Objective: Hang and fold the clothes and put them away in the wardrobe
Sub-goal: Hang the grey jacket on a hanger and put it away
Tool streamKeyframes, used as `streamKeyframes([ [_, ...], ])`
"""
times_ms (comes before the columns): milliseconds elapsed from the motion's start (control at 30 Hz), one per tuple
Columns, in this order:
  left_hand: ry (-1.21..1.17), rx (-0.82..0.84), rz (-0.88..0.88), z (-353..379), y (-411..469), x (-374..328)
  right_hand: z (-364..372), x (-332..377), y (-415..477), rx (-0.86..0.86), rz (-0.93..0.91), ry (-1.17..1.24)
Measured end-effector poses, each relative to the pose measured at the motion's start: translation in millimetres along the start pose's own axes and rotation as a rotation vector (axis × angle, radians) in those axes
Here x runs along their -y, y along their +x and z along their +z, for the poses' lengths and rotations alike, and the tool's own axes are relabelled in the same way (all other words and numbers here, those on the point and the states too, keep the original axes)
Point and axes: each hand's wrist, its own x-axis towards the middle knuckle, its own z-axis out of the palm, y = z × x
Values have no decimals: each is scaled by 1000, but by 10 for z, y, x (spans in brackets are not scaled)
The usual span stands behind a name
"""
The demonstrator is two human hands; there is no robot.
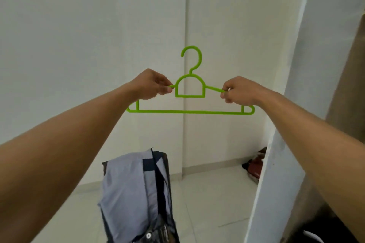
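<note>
A bright green plastic hanger [190, 112] is held up in front of me at arm's length, hook upward, level and bare of any garment. My left hand [151, 85] pinches its left shoulder arm close to the neck. My right hand [240, 91] pinches the right shoulder arm. Below, a pale grey-blue garment [126, 193] lies over dark clothes [162, 221] on something low near my legs.
White walls meet in a corner straight ahead. A white panel edge [276, 154], perhaps a wardrobe door, stands at the right with a brown surface [347, 77] behind it. A dark red bundle [255, 165] lies on the tiled floor [207, 203] by that panel.
</note>
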Motion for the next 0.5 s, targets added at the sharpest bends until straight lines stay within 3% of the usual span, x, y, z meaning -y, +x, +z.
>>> streamKeyframes([
  [200, 97, -145, -162, -230, -168, 682, 625, 339, 435, 118, -178, 121],
  [500, 182, -255, -286, -132, -183, 1347, 1264, 494, 922, 287, -247, 225],
])
